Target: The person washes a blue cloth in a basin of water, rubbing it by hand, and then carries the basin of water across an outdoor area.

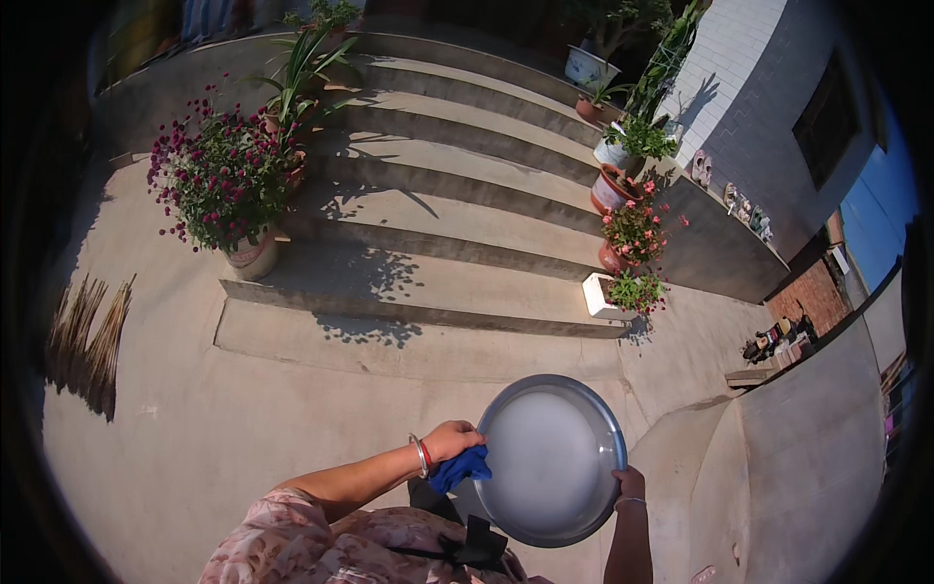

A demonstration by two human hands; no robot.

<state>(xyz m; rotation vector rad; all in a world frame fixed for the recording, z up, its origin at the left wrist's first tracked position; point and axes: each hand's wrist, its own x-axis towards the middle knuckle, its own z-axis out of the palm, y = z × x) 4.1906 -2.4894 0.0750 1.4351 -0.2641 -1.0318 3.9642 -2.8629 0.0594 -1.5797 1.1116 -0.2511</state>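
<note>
A round grey basin (546,456) of whitish, cloudy liquid is held in front of my body, above the concrete ground. My left hand (452,440) grips its left rim and also holds a crumpled blue cloth (461,469), which hangs down beside the basin wall. On the opposite side, my right hand (629,483) is closed around the right rim. The underside of the basin is hidden.
Concrete steps (452,274) rise ahead. A pot of purple flowers (226,175) stands at their left; a white planter (604,296) and several pots line the right. Bundled dry stalks (102,343) lie far left. A motorbike (777,339) is parked at right.
</note>
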